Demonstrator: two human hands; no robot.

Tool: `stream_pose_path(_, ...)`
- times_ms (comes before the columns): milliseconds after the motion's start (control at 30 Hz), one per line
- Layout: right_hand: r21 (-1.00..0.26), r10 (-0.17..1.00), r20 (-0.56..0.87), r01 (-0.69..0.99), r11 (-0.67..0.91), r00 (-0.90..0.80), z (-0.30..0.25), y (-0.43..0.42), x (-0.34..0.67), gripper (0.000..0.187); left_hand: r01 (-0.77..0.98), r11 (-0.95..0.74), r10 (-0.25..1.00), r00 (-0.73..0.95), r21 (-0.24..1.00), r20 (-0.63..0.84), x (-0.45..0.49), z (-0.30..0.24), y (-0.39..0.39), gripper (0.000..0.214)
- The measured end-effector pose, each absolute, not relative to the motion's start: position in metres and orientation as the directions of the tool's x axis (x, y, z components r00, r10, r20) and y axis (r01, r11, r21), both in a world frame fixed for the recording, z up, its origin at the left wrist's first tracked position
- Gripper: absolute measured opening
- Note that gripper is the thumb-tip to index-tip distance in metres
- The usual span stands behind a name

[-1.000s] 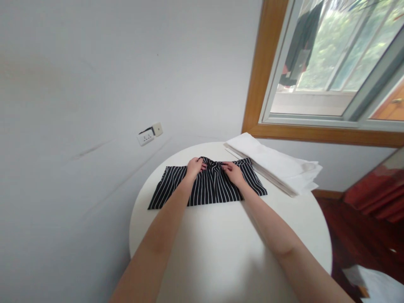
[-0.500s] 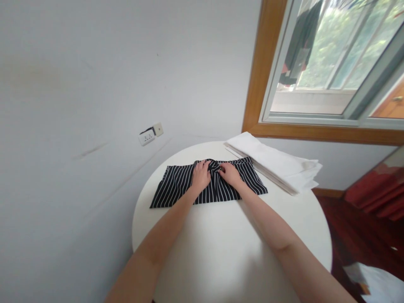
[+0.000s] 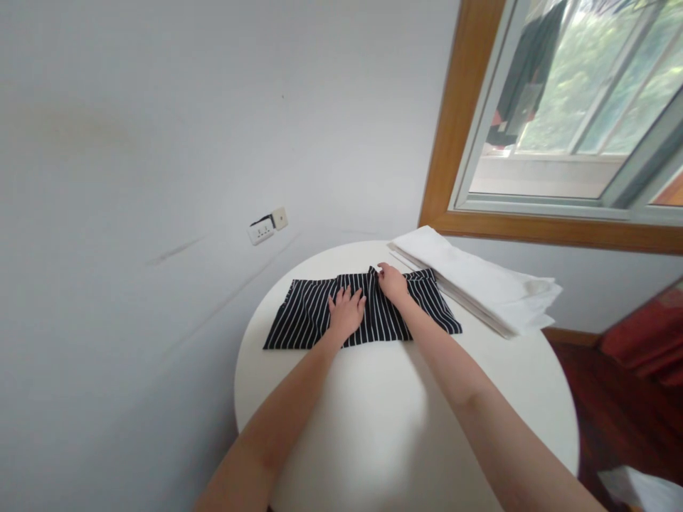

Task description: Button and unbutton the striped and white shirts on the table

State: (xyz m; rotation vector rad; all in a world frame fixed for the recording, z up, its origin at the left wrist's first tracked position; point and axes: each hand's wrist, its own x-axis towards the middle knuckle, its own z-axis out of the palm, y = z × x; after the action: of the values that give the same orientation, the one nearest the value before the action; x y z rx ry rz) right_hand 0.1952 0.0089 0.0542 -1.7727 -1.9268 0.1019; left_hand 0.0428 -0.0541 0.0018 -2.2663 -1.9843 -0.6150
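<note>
A black cloth with white stripes, perhaps a folded garment, lies spread out on the white round table. My left hand rests flat on the middle of it, fingers spread. At the cloth's far edge, my right hand has its thumb and fingers closed on a small raised fold of the fabric. The fingertips of that hand are partly hidden.
A folded white stack of sheets sits at the table's back right, close to the cloth. Behind the table is a wall with a socket. A wood-framed window is at the right, and a white item lies low down there.
The bunched fabric between my hands has been smoothed out. My left hand has slid nearer and flattened on the cloth; my right hand has moved to the far edge. The view has shifted slightly.
</note>
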Motion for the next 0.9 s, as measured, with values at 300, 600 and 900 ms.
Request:
stream_pose_path(300, -0.141, 0.886, 0.343, 0.916, 0.376, -0.311, 0.024, -0.028, 0.230, 0.040, 0.971, -0.150, 0.950, 0.089, 0.186, 0.300, 0.043, 0.000, -0.052, 0.052)
stream_pose_path(600, -0.115, 0.911, 0.358, 0.959, 0.259, -0.204, 0.018, -0.016, 0.234, 0.046, 0.959, -0.176, 0.943, 0.100, 0.221, 0.318, 0.032, 0.010, -0.052, 0.048)
stream_pose_path(900, -0.246, 0.894, 0.197, 0.862, 0.443, -0.403, 0.010, -0.040, 0.187, 0.064, 0.981, -0.173, 0.954, 0.143, 0.092, 0.265, -0.016, 0.005, -0.033, 0.051)
